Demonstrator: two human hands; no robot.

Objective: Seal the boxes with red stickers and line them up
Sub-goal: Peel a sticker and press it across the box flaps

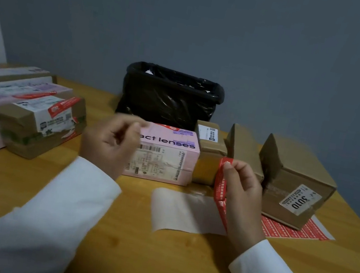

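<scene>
My right hand (242,189) pinches the top end of a long red sticker (222,191), which hangs down in front of a small brown box (209,155). A little to the left, my left hand (108,143) hovers blurred before the pink contact lenses box (166,157), fingers curled; whether it holds anything is unclear. Two more brown boxes stand to the right, a narrow one (243,149) and a large one (293,181). At the left sits a group of boxes (23,110) with red stickers across their tops.
A bin with a black liner (169,96) stands at the back against the grey wall. A blank backing sheet (183,210) lies on the wooden table (153,263) before me. A sheet of red stickers (287,230) pokes out from under the large brown box.
</scene>
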